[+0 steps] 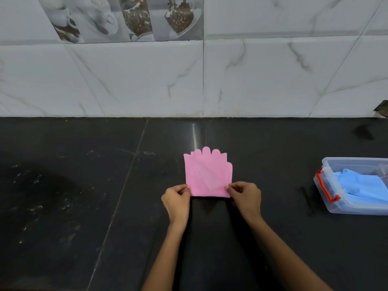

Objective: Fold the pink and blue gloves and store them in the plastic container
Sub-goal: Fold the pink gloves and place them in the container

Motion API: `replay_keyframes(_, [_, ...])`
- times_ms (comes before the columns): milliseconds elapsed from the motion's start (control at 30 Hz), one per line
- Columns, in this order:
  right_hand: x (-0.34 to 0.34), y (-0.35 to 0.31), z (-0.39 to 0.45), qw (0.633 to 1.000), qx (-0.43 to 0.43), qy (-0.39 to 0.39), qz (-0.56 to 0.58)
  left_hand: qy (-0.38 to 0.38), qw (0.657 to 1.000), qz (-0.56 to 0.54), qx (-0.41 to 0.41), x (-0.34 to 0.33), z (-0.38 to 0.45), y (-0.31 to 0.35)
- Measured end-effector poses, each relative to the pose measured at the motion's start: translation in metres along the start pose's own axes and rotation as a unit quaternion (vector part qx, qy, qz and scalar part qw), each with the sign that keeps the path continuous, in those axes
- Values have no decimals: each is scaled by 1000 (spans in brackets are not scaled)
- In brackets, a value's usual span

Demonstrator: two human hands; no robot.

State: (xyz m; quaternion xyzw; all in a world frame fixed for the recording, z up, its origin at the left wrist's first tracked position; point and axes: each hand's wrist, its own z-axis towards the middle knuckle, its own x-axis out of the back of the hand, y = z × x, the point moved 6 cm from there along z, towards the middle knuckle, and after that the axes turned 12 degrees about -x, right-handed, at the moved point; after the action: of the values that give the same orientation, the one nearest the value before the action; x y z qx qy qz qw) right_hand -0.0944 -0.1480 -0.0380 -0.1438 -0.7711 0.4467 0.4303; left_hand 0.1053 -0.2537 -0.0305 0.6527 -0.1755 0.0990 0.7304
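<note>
While the blue gloves (363,183) sit in the plastic container (327,208), my left hand (177,201) and right hand (245,197) pinch the folded pink glove (207,175) beside it, waiting to go in.

A home kitchen, by the look of it. A dark stone counter (84,196) meets a marble-patterned tiled wall (273,76). At eleven o'clock, decorative tiles (126,17) picture cups and coffee beans.

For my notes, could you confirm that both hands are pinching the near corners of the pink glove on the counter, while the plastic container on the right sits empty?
Not quite: the head view shows the plastic container already holds blue gloves. The rest stands: the left hand and right hand pinch the pink glove.
</note>
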Motion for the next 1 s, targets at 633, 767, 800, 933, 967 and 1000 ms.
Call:
replay_keyframes(633, [-3,-24,2,991,58,70,-97,10,986,104,-130,-7,-18,18])
replay_keyframes(767, [-1,-20,-2,995,55,70,-43,-1,984,123,-126,-4,-15,18])
replay_keyframes(800, [1,-17,-4,997,53,56,-13,-9,984,124,-124,-4,-14,19])
replay_keyframes(933, [17,4,-14,997,71,-11,38,-48,992,90,-73,-9,-29,18])
replay_keyframes(967, [26,8,-14,996,75,-19,38,-62,993,77,-62,-12,-37,19])
replay_keyframes(1000, [36,12,-11,996,77,-23,37,-77,994,63,-55,-18,-49,21])
